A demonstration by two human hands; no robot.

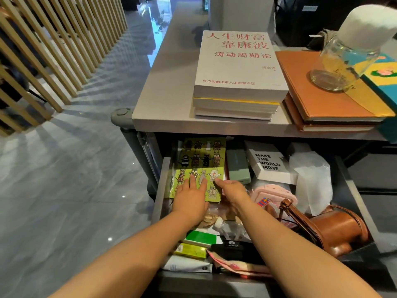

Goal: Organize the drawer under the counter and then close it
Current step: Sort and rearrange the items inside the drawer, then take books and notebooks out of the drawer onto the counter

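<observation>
The metal drawer under the counter stands pulled out and crowded. At its back left lie two green notebooks with cartoon figures, a larger one and a smaller one on top of it. My left hand rests flat on the smaller notebook with straight fingers. My right hand touches that notebook's right edge, fingers relaxed. A grey-green case, a white "MAKE THE WORLD MOVE" box, a pink box, white tissue and a brown leather bag fill the rest.
Near the drawer's front lie a green-and-white box, a yellow-green tube, a small bottle and a black pouch. On the counter above sit stacked books, orange notebooks and a glass jar. Tiled floor lies left.
</observation>
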